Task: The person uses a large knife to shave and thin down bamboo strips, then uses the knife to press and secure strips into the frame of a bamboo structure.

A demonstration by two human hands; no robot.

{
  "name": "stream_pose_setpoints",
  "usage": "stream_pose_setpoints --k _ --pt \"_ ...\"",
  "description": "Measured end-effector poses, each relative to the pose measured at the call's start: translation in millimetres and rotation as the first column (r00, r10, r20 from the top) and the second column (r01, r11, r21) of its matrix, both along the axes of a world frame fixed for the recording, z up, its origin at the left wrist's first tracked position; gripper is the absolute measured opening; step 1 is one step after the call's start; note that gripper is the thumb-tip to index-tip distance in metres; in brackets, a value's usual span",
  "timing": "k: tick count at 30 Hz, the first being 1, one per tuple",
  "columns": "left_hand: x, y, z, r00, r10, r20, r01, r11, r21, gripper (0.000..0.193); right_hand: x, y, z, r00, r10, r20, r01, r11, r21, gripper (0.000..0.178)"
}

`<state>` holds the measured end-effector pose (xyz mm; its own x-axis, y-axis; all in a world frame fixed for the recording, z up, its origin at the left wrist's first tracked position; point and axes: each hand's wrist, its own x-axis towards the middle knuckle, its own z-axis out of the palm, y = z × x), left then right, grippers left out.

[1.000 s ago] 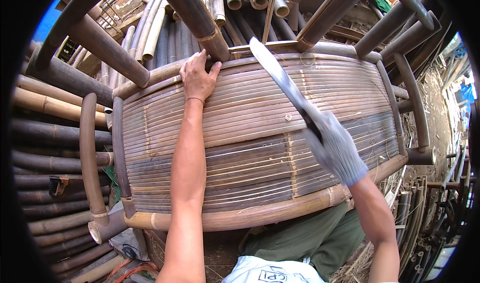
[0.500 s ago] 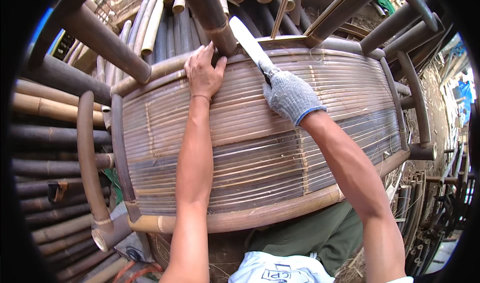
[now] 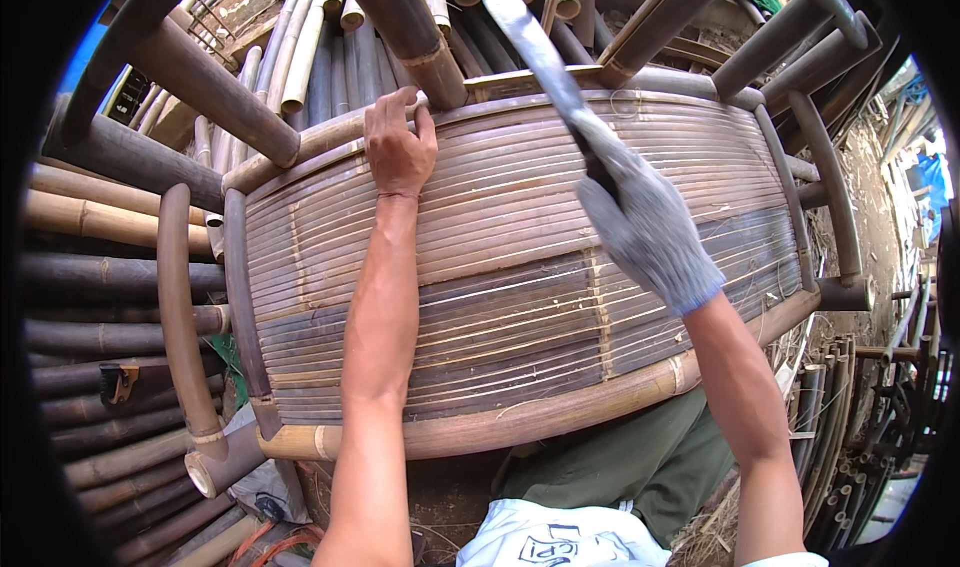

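A bamboo bench seat (image 3: pixel 480 182) of narrow slats spreads in front of me. My left hand (image 3: pixel 400 147) is bare, its fingers curled over the bamboo rail (image 3: pixel 330 139) at the far edge, just left of a thick upright post (image 3: pixel 415 37). Something small and pale shows between thumb and fingers, too hidden to name. In a grey knitted glove, my right hand (image 3: pixel 650 227) grips the dark handle of a machete (image 3: pixel 540 57) above the slats. The blade, somewhat smeared by motion, points up and away over the far rail, clear of the post.
Bamboo armrests (image 3: pixel 176 317) and slanted poles (image 3: pixel 210 87) frame the seat. Stacked dark poles (image 3: pixel 120 277) lie at the left, and cut bamboo lengths (image 3: pixel 340 62) behind. A small orange-and-black tool (image 3: pixel 120 382) rests on the left stack. More bamboo (image 3: pixel 820 407) stands at right.
The right hand has drawn back toward me and to the right, taking the machete away from the post. My left hand stays by the rail, its fingers more curled now.
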<state>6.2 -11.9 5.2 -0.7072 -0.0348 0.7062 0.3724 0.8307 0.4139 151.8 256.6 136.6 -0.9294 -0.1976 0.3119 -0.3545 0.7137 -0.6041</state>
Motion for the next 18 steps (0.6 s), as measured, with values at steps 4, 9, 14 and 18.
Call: stream_pose_setpoints --k 4,9,14,18 --pt "5.6 49.4 10.8 0.951 -0.286 -0.120 0.254 0.939 -0.233 0.055 38.3 53.6 -23.1 0.989 -0.105 -0.102 0.106 0.994 -0.003 0.054" --pt "2.3 66.3 2.5 0.978 0.047 0.205 0.040 0.915 -0.400 0.071 -9.6 62.3 -23.7 0.986 -0.162 0.030 0.162 0.987 -0.015 0.050" --pt "2.6 81.5 2.1 0.966 0.009 0.258 0.083 0.935 -0.346 0.070 -39.1 77.4 -48.8 0.962 -0.160 0.220 0.101 0.961 0.256 0.044" --pt "6.1 71.4 7.5 0.970 0.052 0.238 0.045 0.922 -0.384 0.067 0.6 81.0 -19.6 0.966 -0.144 0.213 0.130 0.988 0.081 0.050"
